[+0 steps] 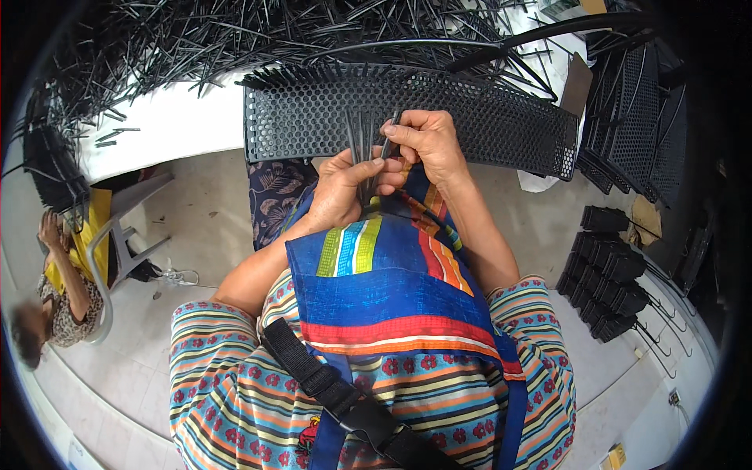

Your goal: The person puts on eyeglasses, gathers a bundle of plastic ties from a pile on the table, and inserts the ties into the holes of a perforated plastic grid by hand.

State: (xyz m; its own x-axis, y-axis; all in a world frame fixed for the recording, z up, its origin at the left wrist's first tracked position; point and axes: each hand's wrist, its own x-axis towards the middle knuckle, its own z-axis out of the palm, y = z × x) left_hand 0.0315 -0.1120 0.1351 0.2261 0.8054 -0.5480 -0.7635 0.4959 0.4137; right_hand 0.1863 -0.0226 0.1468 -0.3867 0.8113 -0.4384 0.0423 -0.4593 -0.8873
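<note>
My left hand (pixel 338 188) is closed around a loose bundle of thin black sticks (pixel 354 137), which fan upward from its fingers. Close beside it, my right hand (pixel 432 146) pinches the upper part of a black stick (pixel 388 139) between thumb and fingertips. Both hands are at the near edge of a long black panel (pixel 501 117) full of round holes, above my lap. Along the panel's far left edge stands a row of upright black sticks (pixel 313 76). How many sticks each hand holds is hard to make out.
A big heap of black sticks (pixel 196 39) covers the far table, its white top (pixel 172 129) showing in front. Perforated black panels (pixel 627 117) stand at the right. Black bundles (pixel 603 274) are stacked on the floor below them. A person (pixel 70 298) sits at the left on a grey chair (pixel 102 258).
</note>
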